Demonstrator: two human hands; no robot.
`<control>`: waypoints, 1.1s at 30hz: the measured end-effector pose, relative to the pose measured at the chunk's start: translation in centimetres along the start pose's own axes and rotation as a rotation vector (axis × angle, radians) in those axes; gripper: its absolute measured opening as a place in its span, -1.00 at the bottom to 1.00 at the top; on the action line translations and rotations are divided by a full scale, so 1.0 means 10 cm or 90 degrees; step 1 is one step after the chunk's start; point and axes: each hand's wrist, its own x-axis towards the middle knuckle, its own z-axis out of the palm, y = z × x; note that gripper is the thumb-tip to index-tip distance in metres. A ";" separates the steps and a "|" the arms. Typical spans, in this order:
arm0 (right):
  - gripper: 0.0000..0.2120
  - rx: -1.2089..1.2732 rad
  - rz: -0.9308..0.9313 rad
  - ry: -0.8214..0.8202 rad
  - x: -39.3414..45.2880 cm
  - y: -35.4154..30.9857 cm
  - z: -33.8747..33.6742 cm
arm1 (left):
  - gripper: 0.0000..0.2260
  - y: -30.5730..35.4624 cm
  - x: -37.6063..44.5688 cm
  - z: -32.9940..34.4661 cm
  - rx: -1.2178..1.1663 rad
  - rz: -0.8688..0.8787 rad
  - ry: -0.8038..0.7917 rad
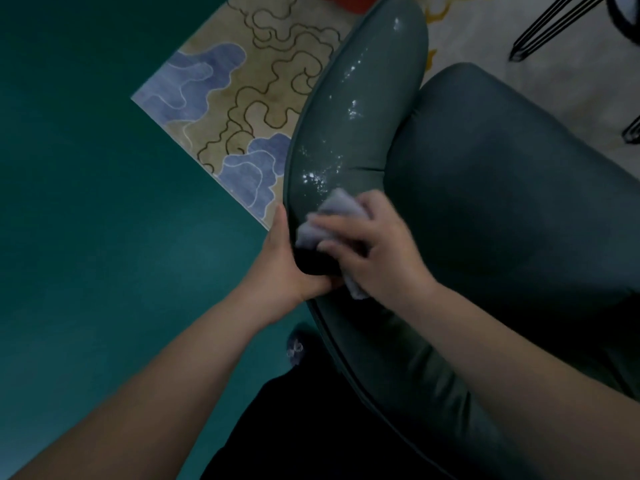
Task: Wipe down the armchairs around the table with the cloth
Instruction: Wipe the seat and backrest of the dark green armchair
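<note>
The right hand point(377, 251) presses a crumpled pale cloth point(332, 216) against the near end of the armrest point(353, 109) of a dark green armchair point(502, 188), its fingers point(332, 225) curled over the cloth and gripping it. The left hand point(287, 268) clasps the outer edge of the same armrest just beside the cloth, thumb raised along the side and remaining fingers wrapped underneath, out of sight. Wet droplets glisten along the armrest beyond the cloth; the armchair stands on a patterned rug point(235, 98) over a green floor point(86, 202), with thin black metal legs point(547, 29) well apart at the upper right.
</note>
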 end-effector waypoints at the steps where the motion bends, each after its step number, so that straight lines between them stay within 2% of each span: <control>1: -0.72 -0.013 -0.034 -0.015 0.03 0.02 0.07 | 0.02 -0.01 -0.01 -0.01 -0.001 -0.009 -0.004; 2: -0.72 0.003 -0.004 0.001 0.09 0.08 0.09 | 0.08 -0.02 0.00 -0.01 0.004 -0.014 -0.007; 6: -0.72 0.040 0.242 0.171 0.29 0.30 0.00 | 0.10 0.01 0.06 -0.08 0.002 -0.007 -0.010; 7: -0.72 0.031 0.249 0.177 0.28 0.27 -0.01 | 0.11 0.01 0.08 -0.09 0.000 -0.011 -0.015; 11: -0.71 -0.053 0.007 0.063 0.17 0.15 0.12 | 0.13 0.01 0.22 -0.17 0.022 -0.001 -0.029; 12: -0.71 -0.051 0.030 0.073 0.24 0.21 0.09 | 0.14 0.01 0.25 -0.19 0.020 0.000 -0.034; 15: -0.73 0.017 0.246 0.184 0.49 0.37 -0.06 | 0.20 0.01 0.33 -0.23 0.028 -0.003 -0.054; 16: -0.74 0.018 0.269 0.195 0.49 0.37 -0.08 | 0.19 0.00 0.36 -0.25 0.031 -0.002 -0.059; 17: -0.75 0.007 0.247 0.169 0.46 0.32 -0.09 | 0.15 0.00 0.38 -0.27 0.028 0.004 -0.061; 19: -0.75 -0.036 0.110 0.052 0.31 0.18 -0.02 | 0.03 0.00 0.44 -0.30 0.024 0.022 -0.063; 20: -0.74 -0.055 0.049 0.005 0.24 0.16 0.01 | 0.05 -0.01 0.47 -0.32 0.023 0.026 -0.071; 21: -0.72 -0.058 0.040 -0.009 0.20 0.19 0.02 | 0.11 -0.02 0.49 -0.34 0.023 0.021 -0.086; 24: -0.72 -0.027 0.131 0.053 0.23 0.31 -0.02 | 0.22 -0.03 0.54 -0.38 0.021 -0.006 -0.122; 29: -0.74 -0.053 0.198 0.162 0.24 0.23 -0.07 | 0.18 -0.01 0.55 -0.44 0.007 -0.004 -0.152; 30: -0.76 -0.038 0.196 0.158 0.25 0.18 -0.06 | 0.14 0.00 0.54 -0.45 0.008 -0.001 -0.153; 33: -0.78 -0.072 0.118 0.051 0.24 0.06 0.06 | -0.05 0.01 0.53 -0.42 0.011 0.007 -0.133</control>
